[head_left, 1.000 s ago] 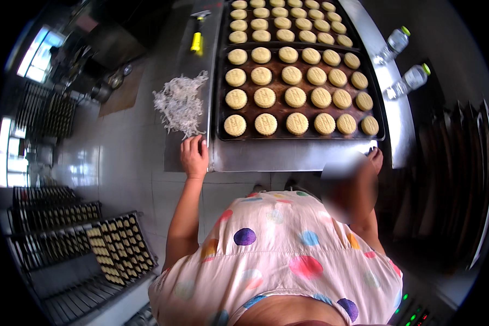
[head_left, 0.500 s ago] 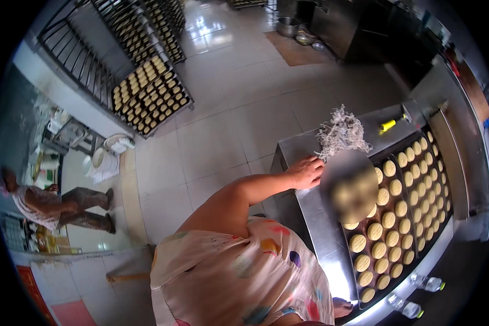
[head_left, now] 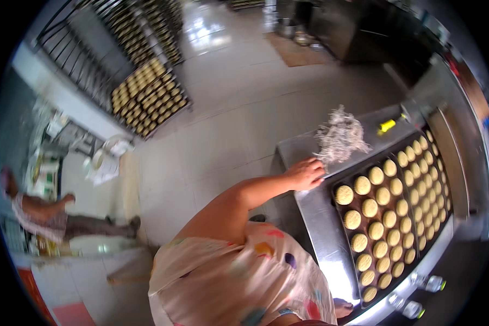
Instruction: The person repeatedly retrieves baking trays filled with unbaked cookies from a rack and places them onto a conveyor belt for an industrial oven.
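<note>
My left hand (head_left: 307, 174) rests at the left edge of the steel table (head_left: 323, 233), its fingers bent and close together. Its fingertips lie beside the shaggy grey-white bundle of strands (head_left: 341, 136); whether they grip anything is hidden. To the right of that hand, a dark baking tray (head_left: 338, 183) carries rows of round pale cakes (head_left: 375, 231) with patterned tops. A second tray with more cakes adjoins it on the right. Low in the view, a small part of my right hand (head_left: 342, 308) shows by the near table edge, its fingers mostly hidden behind my patterned clothing.
A yellow-handled tool (head_left: 387, 126) lies at the table's far edge. Two clear bottles (head_left: 407, 307) stand near the right side. Wheeled racks (head_left: 152, 95) of cake trays stand far left. Another person (head_left: 43, 212) is at the left, near white buckets (head_left: 103, 163).
The other person at the left has shifted posture and stepped rightward, one forearm now raised. A blurred patch over the tray's corner is gone, showing the cakes there. My left hand stays nearly still.
</note>
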{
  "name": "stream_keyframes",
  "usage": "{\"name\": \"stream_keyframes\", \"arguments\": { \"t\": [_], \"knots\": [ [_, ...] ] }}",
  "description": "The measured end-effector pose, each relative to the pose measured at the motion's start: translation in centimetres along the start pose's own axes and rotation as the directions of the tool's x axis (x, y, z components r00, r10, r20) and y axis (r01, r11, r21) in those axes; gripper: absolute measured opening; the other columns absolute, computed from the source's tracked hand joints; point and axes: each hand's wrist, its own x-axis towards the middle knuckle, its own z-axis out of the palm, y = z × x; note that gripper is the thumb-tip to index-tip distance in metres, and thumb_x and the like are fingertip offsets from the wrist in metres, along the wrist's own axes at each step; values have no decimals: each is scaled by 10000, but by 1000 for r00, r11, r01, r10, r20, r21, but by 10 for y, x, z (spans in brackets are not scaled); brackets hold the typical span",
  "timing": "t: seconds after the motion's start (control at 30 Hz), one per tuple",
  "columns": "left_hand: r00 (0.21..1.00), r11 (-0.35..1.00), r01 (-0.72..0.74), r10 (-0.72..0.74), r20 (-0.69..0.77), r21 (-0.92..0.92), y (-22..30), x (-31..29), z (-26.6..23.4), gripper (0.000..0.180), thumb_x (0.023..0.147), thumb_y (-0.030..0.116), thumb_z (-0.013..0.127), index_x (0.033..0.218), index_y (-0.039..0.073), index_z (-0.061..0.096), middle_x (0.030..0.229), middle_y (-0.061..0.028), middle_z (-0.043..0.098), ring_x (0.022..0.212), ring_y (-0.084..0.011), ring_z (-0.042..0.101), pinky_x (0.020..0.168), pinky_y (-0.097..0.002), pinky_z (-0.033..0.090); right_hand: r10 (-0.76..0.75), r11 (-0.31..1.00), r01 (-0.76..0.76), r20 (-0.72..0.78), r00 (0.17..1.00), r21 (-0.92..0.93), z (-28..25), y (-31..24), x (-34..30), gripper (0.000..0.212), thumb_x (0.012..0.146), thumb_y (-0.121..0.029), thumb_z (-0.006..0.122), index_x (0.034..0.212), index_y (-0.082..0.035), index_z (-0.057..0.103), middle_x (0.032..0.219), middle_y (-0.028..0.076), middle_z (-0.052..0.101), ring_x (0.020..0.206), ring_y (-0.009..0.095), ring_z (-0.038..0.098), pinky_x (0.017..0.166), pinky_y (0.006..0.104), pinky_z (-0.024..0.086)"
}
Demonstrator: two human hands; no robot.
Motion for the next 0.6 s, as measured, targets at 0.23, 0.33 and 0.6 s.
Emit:
{"name": "stream_keyframes", "arguments": {
  "t": [0.23,0.33,0.6],
  "knots": [
    [1000,1000,-18,18,11,12,5,8,-6,175,761,212,606,884,89,590,926,-52,528,882,-241,514,790,-361,443,5,999,1,-131,991,51,11,22,2,354,907,-317,417,1005,-30,600,966,140,610,898,312,568,786,413,431],
    [1000,999,-20,20,23,35,7,7,-8,184,774,231,592,887,87,579,940,-59,519,909,-247,501,814,-363,428,34,994,-22,-112,993,102,11,19,0,331,901,-291,439,1010,-20,596,982,154,606,915,324,564,797,417,429],
    [997,998,-47,45,57,36,12,9,-4,161,743,206,612,850,96,563,899,-53,522,867,-245,505,796,-372,426,57,981,-29,-138,989,192,5,19,-4,343,896,-287,431,1020,-9,588,996,169,598,936,326,550,821,416,408]
  ]
}}
